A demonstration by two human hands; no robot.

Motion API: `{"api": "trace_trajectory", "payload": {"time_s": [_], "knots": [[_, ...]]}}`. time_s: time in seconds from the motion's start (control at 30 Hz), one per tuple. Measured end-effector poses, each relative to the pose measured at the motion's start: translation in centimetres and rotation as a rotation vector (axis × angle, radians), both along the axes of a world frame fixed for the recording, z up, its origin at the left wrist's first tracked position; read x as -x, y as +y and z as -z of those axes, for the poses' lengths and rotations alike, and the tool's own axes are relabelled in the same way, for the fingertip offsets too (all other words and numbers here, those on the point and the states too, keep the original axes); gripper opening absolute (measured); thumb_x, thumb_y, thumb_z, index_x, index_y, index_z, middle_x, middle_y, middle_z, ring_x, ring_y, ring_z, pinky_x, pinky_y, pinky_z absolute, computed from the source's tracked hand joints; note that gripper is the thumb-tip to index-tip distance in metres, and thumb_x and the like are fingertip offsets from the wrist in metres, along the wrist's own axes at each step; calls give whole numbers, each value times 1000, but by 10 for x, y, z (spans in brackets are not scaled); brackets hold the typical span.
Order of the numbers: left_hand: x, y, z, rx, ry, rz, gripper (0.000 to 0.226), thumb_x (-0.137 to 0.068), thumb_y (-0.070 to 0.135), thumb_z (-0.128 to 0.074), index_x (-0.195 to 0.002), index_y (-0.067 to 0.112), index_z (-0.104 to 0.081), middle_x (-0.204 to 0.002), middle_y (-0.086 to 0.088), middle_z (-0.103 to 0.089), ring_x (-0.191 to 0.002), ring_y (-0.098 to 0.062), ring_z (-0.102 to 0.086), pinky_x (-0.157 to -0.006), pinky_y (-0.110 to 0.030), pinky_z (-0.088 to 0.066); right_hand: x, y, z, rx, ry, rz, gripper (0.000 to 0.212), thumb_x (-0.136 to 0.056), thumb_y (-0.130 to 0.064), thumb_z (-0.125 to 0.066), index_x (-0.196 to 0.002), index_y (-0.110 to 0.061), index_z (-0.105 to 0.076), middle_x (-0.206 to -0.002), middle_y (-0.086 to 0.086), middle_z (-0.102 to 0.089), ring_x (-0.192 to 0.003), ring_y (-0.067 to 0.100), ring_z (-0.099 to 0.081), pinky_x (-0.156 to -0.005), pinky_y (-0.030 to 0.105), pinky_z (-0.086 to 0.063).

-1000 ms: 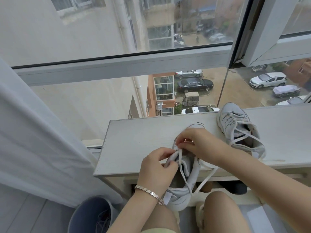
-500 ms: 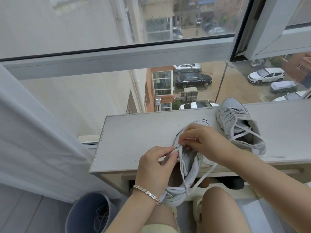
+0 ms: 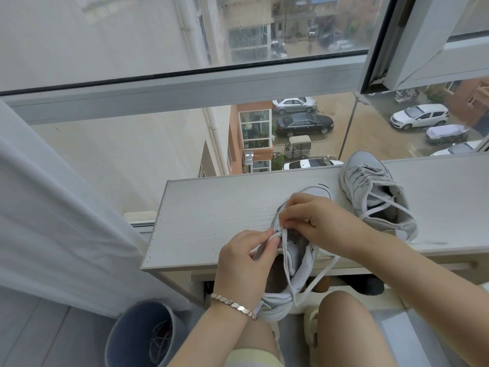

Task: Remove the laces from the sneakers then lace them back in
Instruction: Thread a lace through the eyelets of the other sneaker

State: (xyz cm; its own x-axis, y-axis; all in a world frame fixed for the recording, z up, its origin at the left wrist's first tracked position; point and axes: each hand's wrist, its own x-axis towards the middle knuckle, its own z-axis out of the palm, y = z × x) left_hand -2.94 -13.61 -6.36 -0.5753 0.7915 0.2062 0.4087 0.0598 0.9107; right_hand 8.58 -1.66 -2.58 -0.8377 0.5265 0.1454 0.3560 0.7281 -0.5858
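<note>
1. Pale counter (image 3: 211, 207) under a high window fills the head view. A second sneaker (image 3: 375, 197), laced, lies at 2 o'clock of the worked one, probably parked out of the way. A bin (image 3: 140, 335) stands on the floor at 7 o'clock.
2. The near sneaker (image 3: 301, 263) overhangs the counter's front edge with its toe at 12 o'clock, likely so its eyelets face the person.
3. The left hand (image 3: 243, 263) pinches the sneaker's eyelet flap to steady it. The right hand (image 3: 315, 221) pinches the lace (image 3: 284, 250) at that eyelet, and the loose ends trail toward 5 o'clock. I cannot tell whether the lace is being threaded or pulled out.
4. Since a second ago the fingertips have drawn closer together. Both sneakers lie as before.
</note>
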Motion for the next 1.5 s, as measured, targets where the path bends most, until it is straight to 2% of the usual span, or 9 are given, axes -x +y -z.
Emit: {"api": "trace_trajectory", "payload": {"time_s": [0.2,0.33,0.53,0.8,1.03,1.1,1.17,1.27,1.5], "knots": [[1,1,0,-18,52,-4,15,-76,24,-69,-88,18,-76,-76,18,-66,-76,0,-62,-67,-33,-56,1,-4,-3,-103,-52,-13,16,-89,-8,-56,-89,-13,-71,-87,-10,-52,-73,5,-47,-68,25,-44],[1,1,1,-27,99,24,23,-75,30,-62,-89,18,-76,-76,16,-66,-77,1,-62,-66,-30,-55,1,1,-2,179,0,28,15,-86,-6,-61,-80,-17,-71,-84,-11,-56,-74,-2,-53,-69,7,-39],[1,-2,5,-55,127,49,39,-76,44,-52,-93,18,-75,-81,11,-68,-77,2,-62,-66,-27,-55,6,2,-7,483,-16,77,28,-86,-7,-62,-68,-29,-63,-83,-10,-55,-62,-8,-52,-63,5,-39],[0,0,3,-20,170,48,26,-76,31,-60,-92,18,-75,-80,15,-64,-81,4,-59,-68,-22,-52,3,-4,-5,-26,-72,-4,18,-87,-7,-60,-96,-13,-75,-89,-5,-60,-81,12,-58,-73,17,-45],[1,2,0,-42,171,39,18,-75,33,-61,-89,28,-71,-72,13,-65,-75,2,-59,-62,-22,-50,3,-13,-1,-367,-24,-117,31,-58,4,-64,-81,-14,-76,-71,-2,-68,-66,19,-65,-50,23,-52],[0,1,-1,-39,157,33,16,-75,32,-62,-89,28,-71,-72,13,-66,-75,2,-59,-64,-23,-51,8,-16,-2,-277,-29,-95,29,-66,5,-61,-85,-12,-75,-76,0,-70,-72,19,-65,-60,25,-55],[0,1,-1,-1,97,15,11,-77,25,-68,-84,21,-76,-75,17,-65,-77,0,-61,-67,-30,-54,9,-15,-4,-93,4,71,23,-84,-2,-59,-99,-12,-72,-91,2,-71,-83,11,-62,-75,9,-46],[1,3,-3,47,63,11,10,-78,15,-72,-87,16,-76,-77,15,-68,-77,-3,-63,-71,-33,-56,7,-13,-3,91,30,180,21,-87,-6,-60,-105,-12,-69,-98,0,-70,-82,-1,-54,-72,-5,-34],[0,2,-6,75,34,-42,8,-75,20,-74,-83,20,-76,-68,25,-63,-78,4,-63,-73,-19,-52,6,-18,-5,227,57,213,20,-85,-8,-62,-99,-20,-69,-84,-8,-68,-84,3,-64,-80,9,-46]]}}
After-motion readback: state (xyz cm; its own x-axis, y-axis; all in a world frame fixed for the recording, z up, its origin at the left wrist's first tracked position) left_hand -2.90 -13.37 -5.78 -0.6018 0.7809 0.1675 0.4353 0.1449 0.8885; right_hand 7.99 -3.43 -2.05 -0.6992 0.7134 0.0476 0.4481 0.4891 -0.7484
